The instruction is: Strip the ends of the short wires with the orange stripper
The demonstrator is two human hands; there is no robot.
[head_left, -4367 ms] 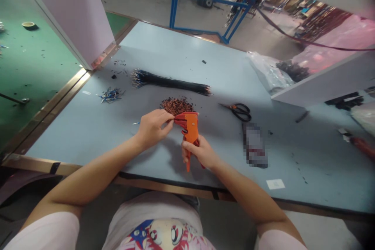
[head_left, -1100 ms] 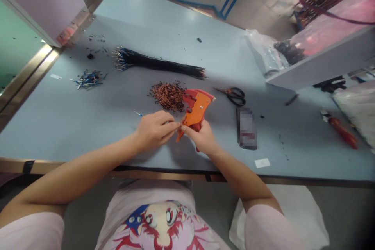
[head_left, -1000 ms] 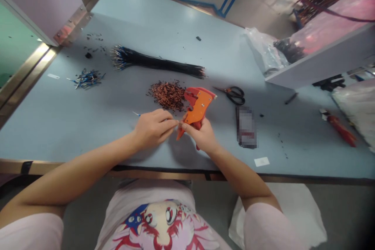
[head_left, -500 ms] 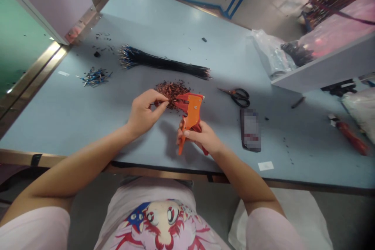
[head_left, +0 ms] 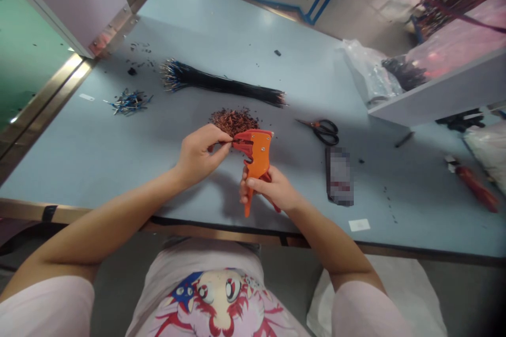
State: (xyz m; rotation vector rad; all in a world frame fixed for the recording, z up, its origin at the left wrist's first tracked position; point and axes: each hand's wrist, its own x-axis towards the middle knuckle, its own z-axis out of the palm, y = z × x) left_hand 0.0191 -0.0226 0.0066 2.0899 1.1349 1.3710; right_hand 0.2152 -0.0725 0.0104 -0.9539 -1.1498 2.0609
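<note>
My right hand (head_left: 264,187) is wrapped round the handles of an orange and red wire stripper (head_left: 260,155), its red jaws pointing left. Thumb and finger of my left hand (head_left: 202,151) pinch a thin dark wire at the mouth of the jaws; most of the wire is hidden. Just behind the jaws lies a pile of copper-coloured and black scraps (head_left: 234,121). A long bundle of black wires (head_left: 227,84) with blue and metal ends at its left lies beyond the pile. Small blue and metal pieces (head_left: 128,102) lie in a heap to the left.
Black-handled scissors (head_left: 326,131) and a blurred-out dark object (head_left: 340,176) lie right of my right hand. A red-handled tool (head_left: 474,184) lies far right on the blue table (head_left: 300,221). Plastic bags (head_left: 369,71) and a shelf panel (head_left: 438,92) stand at the back right.
My left hand has moved slightly right, bringing its fingertips up to the stripper's jaws. The stripper has shifted a little down and left, and its jaws look closer together.
</note>
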